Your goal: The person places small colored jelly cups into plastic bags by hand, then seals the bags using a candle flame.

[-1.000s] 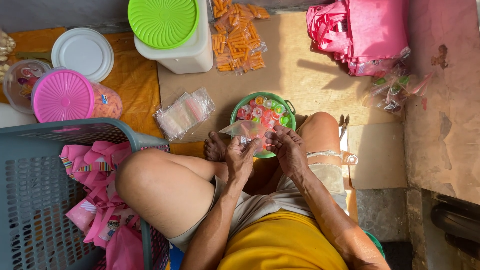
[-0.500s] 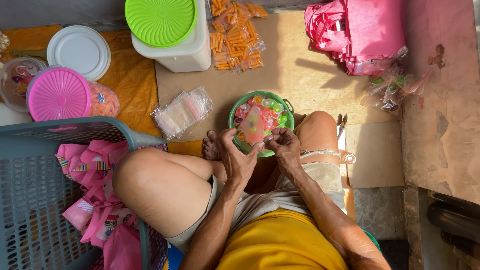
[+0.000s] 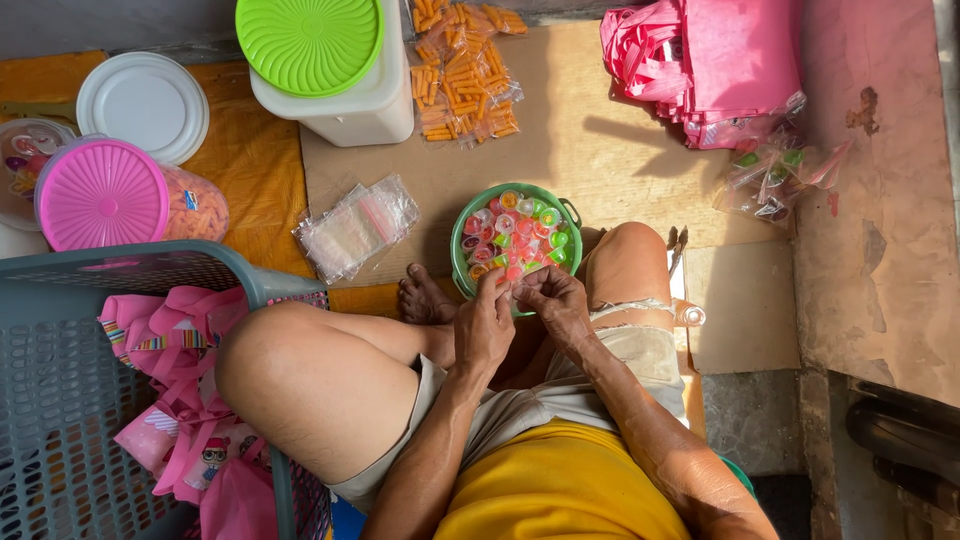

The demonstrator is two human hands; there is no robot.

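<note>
Centre of frame: person seated cross-legged on cardboard. Left hand (image 3: 483,325) and right hand (image 3: 553,300) meet at the lower rim of a green bowl (image 3: 459,240) of small coloured jelly cups (image 3: 512,235). Fingers of both hands curled and pinched together, fingertips touching; whatever sits between them is too small to tell. Bowl lies just above the hands, beside the right knee. Stack of clear small bags (image 3: 355,228) left of bowl. Upper left: pink-lidded jar (image 3: 100,193), white lid (image 3: 142,105). Top centre: green-lidded white tub (image 3: 330,70). Lower left: grey basket (image 3: 60,400) holding pink bags.
</note>
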